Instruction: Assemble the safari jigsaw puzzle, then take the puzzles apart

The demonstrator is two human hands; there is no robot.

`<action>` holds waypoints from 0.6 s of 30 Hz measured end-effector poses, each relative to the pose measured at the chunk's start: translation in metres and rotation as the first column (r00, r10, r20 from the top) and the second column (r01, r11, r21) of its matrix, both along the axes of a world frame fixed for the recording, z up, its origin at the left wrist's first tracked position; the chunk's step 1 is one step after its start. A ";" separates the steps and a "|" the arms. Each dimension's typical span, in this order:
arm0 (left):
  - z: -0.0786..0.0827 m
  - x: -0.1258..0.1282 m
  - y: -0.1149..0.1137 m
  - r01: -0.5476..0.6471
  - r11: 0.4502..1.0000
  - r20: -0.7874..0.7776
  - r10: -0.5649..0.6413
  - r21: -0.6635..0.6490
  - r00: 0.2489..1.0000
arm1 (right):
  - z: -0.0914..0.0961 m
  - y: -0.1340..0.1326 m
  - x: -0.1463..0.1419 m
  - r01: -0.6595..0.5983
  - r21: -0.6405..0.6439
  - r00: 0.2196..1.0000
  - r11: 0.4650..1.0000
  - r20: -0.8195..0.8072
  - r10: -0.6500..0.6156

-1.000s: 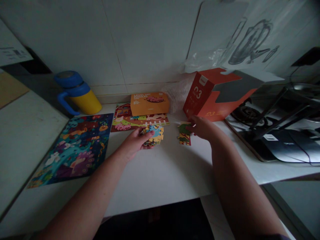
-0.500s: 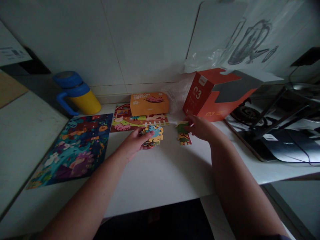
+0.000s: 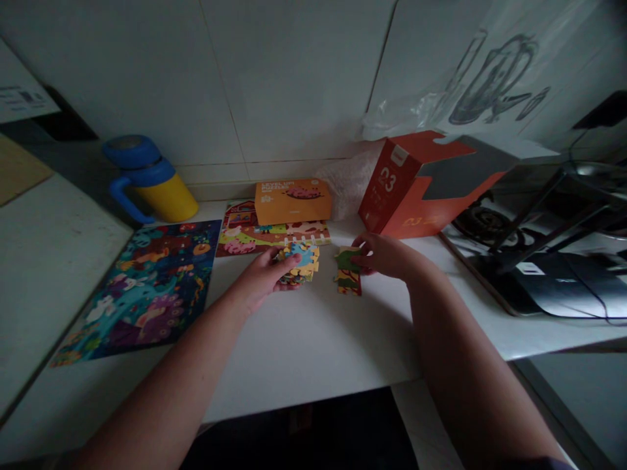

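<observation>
My left hand [image 3: 270, 273] is closed around a stack of jigsaw puzzle pieces [image 3: 307, 256], a blue and yellow one on top, held just above the table. To its right, my right hand [image 3: 376, 254] grips a green puzzle piece [image 3: 347, 258] by its right side, between thumb and fingers. Directly below that piece, and touching it, lies another puzzle piece [image 3: 349, 282] in green, yellow and red. Whether the two are fully interlocked I cannot tell. Behind my left hand lies a farm-scene puzzle [image 3: 240, 246], its back part covered by an orange puzzle box [image 3: 292, 203].
A dark blue animal puzzle [image 3: 147, 287] lies on the white table [image 3: 304, 352] at left. Behind it stands a blue and yellow jug [image 3: 169, 196]. A red-orange open box [image 3: 416, 196] and bubble wrap [image 3: 349, 186] are at the back right, beside a gas stove [image 3: 553, 281].
My right hand has moved a little left and toward me, and the two green pieces have shifted with it. The left hand with the stack stays nearly where it was.
</observation>
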State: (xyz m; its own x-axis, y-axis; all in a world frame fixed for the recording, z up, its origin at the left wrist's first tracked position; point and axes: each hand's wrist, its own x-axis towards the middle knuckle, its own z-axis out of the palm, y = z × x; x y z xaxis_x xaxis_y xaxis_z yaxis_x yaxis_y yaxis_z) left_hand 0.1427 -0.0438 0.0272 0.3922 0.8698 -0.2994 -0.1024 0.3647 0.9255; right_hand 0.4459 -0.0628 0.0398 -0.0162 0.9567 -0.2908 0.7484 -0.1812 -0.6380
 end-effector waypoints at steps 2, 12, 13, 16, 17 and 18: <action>0.000 0.000 0.000 -0.002 1.000 0.000 0.002 -0.005 1.000 | 0.002 -0.002 -0.010 -0.048 -0.007 0.999 0.999 -0.015 0.048; 0.000 -0.003 0.005 -0.063 0.998 0.013 0.063 0.024 0.998 | 0.010 -0.010 -0.049 -0.250 0.042 0.968 0.967 0.011 0.250; 0.000 -0.004 0.006 -0.069 0.997 0.017 0.069 0.026 0.997 | 0.009 -0.011 -0.050 -0.263 0.055 0.965 0.963 0.021 0.262; 0.000 -0.005 0.008 -0.088 0.995 0.023 0.088 0.034 0.996 | 0.007 -0.011 -0.051 -0.267 0.085 0.964 0.960 0.012 0.267; -0.001 -0.006 0.008 -0.091 0.995 0.024 0.090 0.039 0.996 | 0.006 -0.010 -0.051 -0.257 0.088 0.966 0.962 -0.011 0.259; -0.001 -0.006 0.008 -0.091 0.995 0.027 0.090 0.044 0.996 | 0.006 -0.010 -0.051 -0.243 0.088 0.968 0.966 -0.039 0.247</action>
